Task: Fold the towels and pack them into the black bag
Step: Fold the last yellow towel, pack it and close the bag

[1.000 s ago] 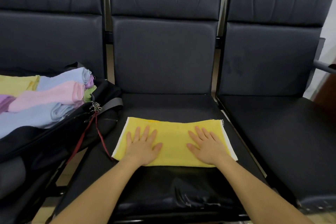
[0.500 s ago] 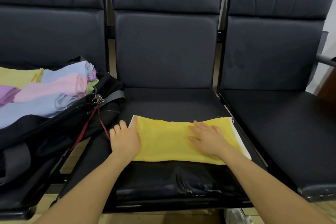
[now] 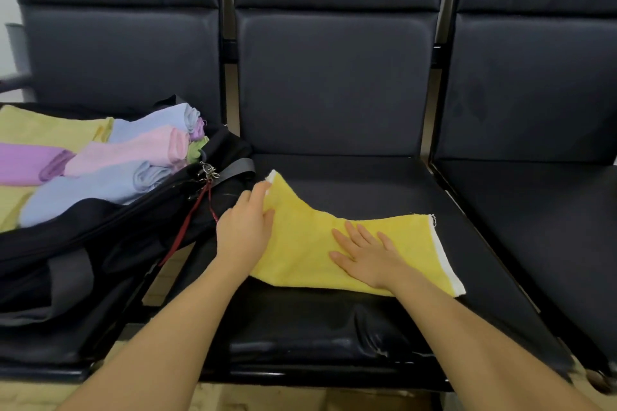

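Note:
A yellow towel [image 3: 310, 243], folded into a long strip, lies on the middle seat [image 3: 350, 183]. My left hand [image 3: 245, 227] grips its left end and holds that end lifted off the seat. My right hand [image 3: 369, 252] lies flat with fingers spread on the right half of the towel, pressing it down. The open black bag [image 3: 100, 237] rests on the left seat, right beside my left hand. Inside it lie several folded towels: blue [image 3: 93, 183], pink [image 3: 133, 152], purple [image 3: 26, 163] and pale yellow [image 3: 50, 128].
Three black padded chairs stand in a row with high backrests. The right seat [image 3: 541, 210] has nothing on it. A red cord and a metal clip [image 3: 207, 173] hang from the bag's edge. The middle seat's front edge [image 3: 334, 337] is worn and cracked.
My left hand slid from the towel's top to its left end, took hold and raised it. My right hand stayed pressed on the right half. The view shifted right.

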